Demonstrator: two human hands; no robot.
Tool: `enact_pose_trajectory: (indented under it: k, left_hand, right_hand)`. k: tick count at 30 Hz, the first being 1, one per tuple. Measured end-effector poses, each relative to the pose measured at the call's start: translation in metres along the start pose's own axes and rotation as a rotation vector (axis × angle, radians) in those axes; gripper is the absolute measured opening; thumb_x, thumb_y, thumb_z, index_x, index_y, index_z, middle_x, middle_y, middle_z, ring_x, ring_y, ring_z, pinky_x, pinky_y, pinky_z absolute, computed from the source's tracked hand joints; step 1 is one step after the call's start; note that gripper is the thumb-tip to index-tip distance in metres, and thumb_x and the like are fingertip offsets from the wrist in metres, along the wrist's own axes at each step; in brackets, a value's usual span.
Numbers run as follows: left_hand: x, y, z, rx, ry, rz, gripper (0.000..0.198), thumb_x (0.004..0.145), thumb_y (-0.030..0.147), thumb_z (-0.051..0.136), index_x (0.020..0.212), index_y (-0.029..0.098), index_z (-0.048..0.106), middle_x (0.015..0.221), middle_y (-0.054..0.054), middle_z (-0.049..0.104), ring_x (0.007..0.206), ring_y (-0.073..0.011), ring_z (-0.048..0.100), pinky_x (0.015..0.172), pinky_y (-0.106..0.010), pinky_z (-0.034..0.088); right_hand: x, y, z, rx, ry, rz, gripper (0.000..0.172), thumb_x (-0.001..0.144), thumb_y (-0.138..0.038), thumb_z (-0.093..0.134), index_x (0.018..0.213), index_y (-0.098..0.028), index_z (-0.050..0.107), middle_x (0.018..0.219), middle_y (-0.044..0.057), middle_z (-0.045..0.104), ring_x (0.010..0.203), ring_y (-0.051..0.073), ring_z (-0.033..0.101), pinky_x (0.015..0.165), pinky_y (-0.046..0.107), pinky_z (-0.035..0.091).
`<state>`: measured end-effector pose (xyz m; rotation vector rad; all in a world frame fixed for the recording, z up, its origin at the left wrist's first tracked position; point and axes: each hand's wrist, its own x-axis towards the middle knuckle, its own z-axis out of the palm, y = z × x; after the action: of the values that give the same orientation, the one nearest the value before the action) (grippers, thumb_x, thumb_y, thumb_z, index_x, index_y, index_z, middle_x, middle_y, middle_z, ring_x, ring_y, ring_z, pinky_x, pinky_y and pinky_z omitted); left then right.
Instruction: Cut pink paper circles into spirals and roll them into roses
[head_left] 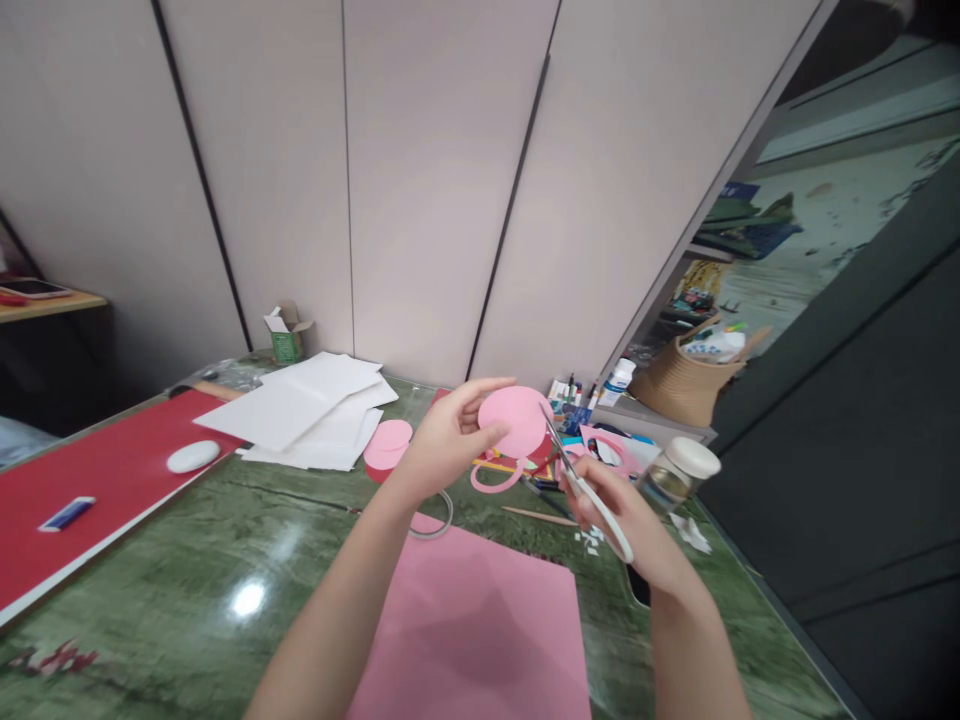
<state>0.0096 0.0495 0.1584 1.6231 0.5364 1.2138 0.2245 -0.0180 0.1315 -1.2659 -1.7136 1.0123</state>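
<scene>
My left hand (457,430) pinches a round piece of pink paper (514,415) between thumb and fingers, holding it above the table. In my right hand (615,505) is a pair of scissors (611,520) with white handles. The blades meet the right edge of the pink disc. A curled pink paper strip (499,488) hangs down below the disc. Past my left wrist lie pink paper rounds (388,440), partly overlapping. A large pink sheet (487,620) lies on the table between my forearms.
White sheets (315,400) are piled at the back left, beside a red board (112,470) bearing a white oval object (193,457). A roll of tape (442,520) and a wooden stick (540,516) lie nearby. A white-lidded jar (679,470) stands right, before a woven basket (682,380).
</scene>
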Motion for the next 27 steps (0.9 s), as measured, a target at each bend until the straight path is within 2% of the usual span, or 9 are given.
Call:
enact_pose_trajectory:
  k: [6,16,22,27]
  left_hand:
    - [0.0006,-0.0014,-0.0002,-0.017,0.029,-0.011,0.045,0.076,0.02,0.055,0.12,0.019,0.046,0.11,-0.01,0.06,0.09,-0.0181,0.06,0.071,-0.029,0.051]
    - [0.001,-0.0023,-0.0018,0.017,0.072,-0.003,0.041,0.076,0.023,0.055,0.117,0.021,0.049,0.097,-0.006,0.061,0.09,-0.0188,0.059,0.072,-0.03,0.05]
    - [0.0014,-0.0017,-0.0032,0.028,0.083,0.015,0.042,0.077,0.024,0.055,0.118,0.019,0.049,0.1,-0.008,0.061,0.086,-0.0173,0.059,0.074,-0.031,0.05]
    - [0.0019,-0.003,-0.0037,0.026,0.076,0.023,0.036,0.076,0.023,0.056,0.112,0.019,0.053,0.107,-0.008,0.06,0.093,-0.0187,0.058,0.073,-0.028,0.049]
  right_hand:
    - [0.0004,0.0,-0.0005,0.016,-0.005,0.032,0.031,0.076,-0.051,0.052,0.08,-0.021,0.044,0.064,-0.004,0.037,0.054,0.009,0.03,0.049,0.023,0.024]
    - [0.0011,0.0016,0.0003,0.039,-0.015,0.029,0.03,0.078,-0.05,0.051,0.08,-0.021,0.044,0.061,-0.005,0.037,0.053,0.009,0.03,0.049,0.023,0.025]
    - [0.001,0.0026,0.0002,0.041,-0.008,0.039,0.03,0.077,-0.05,0.052,0.08,-0.021,0.044,0.061,-0.005,0.036,0.053,0.009,0.03,0.048,0.023,0.025]
    - [0.0,0.0025,-0.0001,0.044,-0.044,0.007,0.035,0.077,-0.055,0.049,0.08,-0.021,0.043,0.067,-0.004,0.036,0.055,0.009,0.031,0.049,0.023,0.024]
